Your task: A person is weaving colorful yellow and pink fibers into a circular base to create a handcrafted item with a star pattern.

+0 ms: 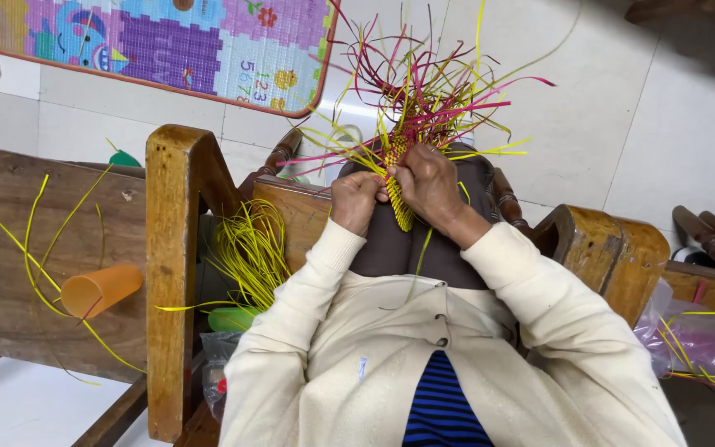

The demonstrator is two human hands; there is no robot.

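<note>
Over the lap of a person seated in a wooden chair (177, 248), both hands meet on a half-woven piece (399, 186) made of yellow and pink strips. The left hand (356, 199) curls its fingers shut around the lower left edge of the woven band, its grip closed on the weave. The right hand (428, 184) lies just beside it, touching it, fingers folded over the band from the right and pinching the strips where the tight weave ends. The finished part is a narrow yellow plait that runs down between the two hands toward the knees. Above the hands the loose strips (432, 91) fan out in all directions, yellow and pink mixed, their ends free in the air.

The person wears a cream cardigan (357, 364) over a blue striped top, with dark trousers under the work. To the left, between the chair arm and the body, a bundle of yellow strips (251, 252) stands bunched together. Further left, an orange cup (99, 290) lies on its side on a wooden surface (10, 248), with a few long yellow strips draped across it. A colourful play mat (167, 41) lies on the tiled floor beyond. At the right edge a clear bag (697, 339) holds more strips.
</note>
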